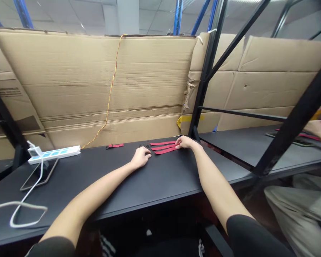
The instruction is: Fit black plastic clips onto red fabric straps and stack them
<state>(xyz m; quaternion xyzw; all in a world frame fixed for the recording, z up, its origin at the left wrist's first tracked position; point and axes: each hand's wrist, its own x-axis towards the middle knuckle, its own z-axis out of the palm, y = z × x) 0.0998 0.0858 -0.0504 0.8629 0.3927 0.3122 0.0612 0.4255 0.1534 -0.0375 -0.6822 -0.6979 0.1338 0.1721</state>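
Note:
Three red straps (164, 147) with black buckles lie side by side at the back of the black table (155, 178). My right hand (185, 142) rests on their right ends with fingers pressed down on them. My left hand (141, 157) lies on the table just left of the straps' black buckle ends, fingers curled loosely, holding nothing that I can see. A single red strap (114, 146) lies apart further left along the back edge.
A white power strip (53, 154) with a white cable (24, 203) sits at the left beside a flat phone (40, 175). Cardboard sheets (96, 89) wall the back. Black rack posts (205, 71) stand at right. Another person's hand (319, 129) and knees (302, 210) are at the far right.

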